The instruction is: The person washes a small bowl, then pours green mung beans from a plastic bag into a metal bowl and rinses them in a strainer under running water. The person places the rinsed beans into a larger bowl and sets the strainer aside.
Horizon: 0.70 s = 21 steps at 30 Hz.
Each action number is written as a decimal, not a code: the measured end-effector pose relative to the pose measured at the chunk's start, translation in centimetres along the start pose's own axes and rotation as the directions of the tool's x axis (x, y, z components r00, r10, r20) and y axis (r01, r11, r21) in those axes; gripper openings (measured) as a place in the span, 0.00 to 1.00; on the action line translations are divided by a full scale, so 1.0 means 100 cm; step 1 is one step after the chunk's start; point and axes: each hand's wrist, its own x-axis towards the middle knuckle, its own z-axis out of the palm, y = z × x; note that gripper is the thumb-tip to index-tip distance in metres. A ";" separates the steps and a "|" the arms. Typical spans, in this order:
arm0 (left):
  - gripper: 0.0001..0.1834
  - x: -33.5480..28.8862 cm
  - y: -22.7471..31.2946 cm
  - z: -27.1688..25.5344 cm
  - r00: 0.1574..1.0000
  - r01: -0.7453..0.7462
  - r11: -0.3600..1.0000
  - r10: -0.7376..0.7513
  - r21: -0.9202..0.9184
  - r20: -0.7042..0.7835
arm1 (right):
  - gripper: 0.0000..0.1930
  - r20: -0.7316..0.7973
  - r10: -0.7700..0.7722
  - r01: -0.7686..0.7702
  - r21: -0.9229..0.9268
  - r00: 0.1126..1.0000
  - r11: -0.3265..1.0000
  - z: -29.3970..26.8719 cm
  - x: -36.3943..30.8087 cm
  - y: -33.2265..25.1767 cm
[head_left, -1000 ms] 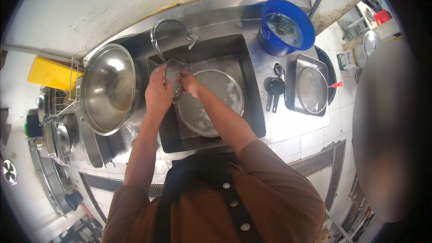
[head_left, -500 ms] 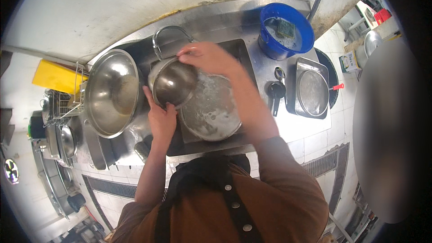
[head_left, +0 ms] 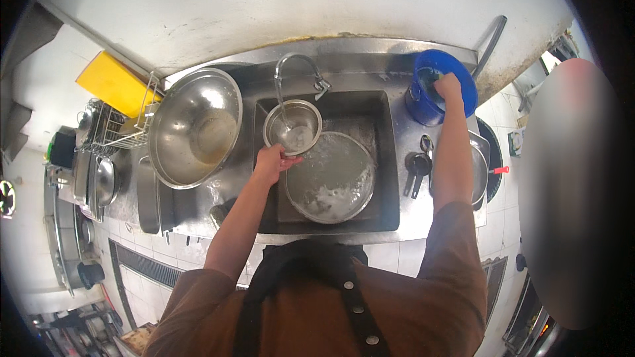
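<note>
My left hand point(head_left: 272, 164) grips the near rim of a small metal bowl point(head_left: 313, 116). The bowl is tilted open side up beneath the tap point(head_left: 279, 76), and a thin stream of water falls into it. Beside and below it in the sink point(head_left: 387, 178) sits a large round pan point(head_left: 331, 182) of cloudy, foamy water. My right hand point(head_left: 448, 86) reaches down into a blue bucket point(head_left: 463, 73) at the far right. Its fingers are curled and partly hidden; something greenish shows beside them, but what they hold cannot be made out.
Left of the sink leans a large metal bowl point(head_left: 225, 102), near a wire rack point(head_left: 129, 137) and a yellow board point(head_left: 116, 82). Right of the sink lie a spoon point(head_left: 426, 144) and a black scoop point(head_left: 417, 165). Metal trays point(head_left: 477, 178) stand at the counter's right end.
My right hand has left the small bowl and moved right into the bucket. My left hand still holds the bowl, now turned upward under the tap. The view has shifted.
</note>
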 end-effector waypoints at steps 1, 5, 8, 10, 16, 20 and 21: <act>0.18 -0.005 0.012 0.010 1.000 0.004 1.000 -0.003 0.023 -0.028 | 0.27 -0.087 -0.018 0.021 0.029 0.996 0.999 -0.010 -0.015 -0.011; 0.24 -0.036 0.015 0.032 0.996 -0.086 0.985 0.088 0.151 -0.009 | 0.23 -0.551 -0.152 0.360 0.291 0.820 0.887 -0.031 -0.102 -0.060; 0.24 -0.037 -0.002 0.042 0.990 -0.129 0.970 0.115 0.204 0.079 | 0.22 -0.455 -0.362 0.545 0.380 0.814 0.747 0.022 -0.163 -0.117; 0.23 -0.039 -0.019 0.052 0.988 -0.151 0.963 0.143 0.223 0.051 | 0.22 -0.224 -0.379 0.440 0.494 0.898 0.750 0.061 -0.204 -0.172; 0.25 -0.025 -0.041 0.049 0.968 -0.251 0.935 0.243 0.250 0.062 | 0.17 -0.035 -0.538 0.367 0.768 0.842 0.525 0.170 -0.276 -0.256; 0.27 -0.040 -0.027 0.023 0.952 -0.304 0.845 0.286 0.439 0.109 | 0.15 0.358 -0.687 0.581 0.368 0.632 0.726 0.160 -0.270 -0.233; 0.27 -0.036 -0.039 0.018 0.937 -0.343 0.824 0.334 0.451 0.102 | 0.15 0.374 -0.613 0.538 0.294 0.696 0.790 0.149 -0.269 -0.240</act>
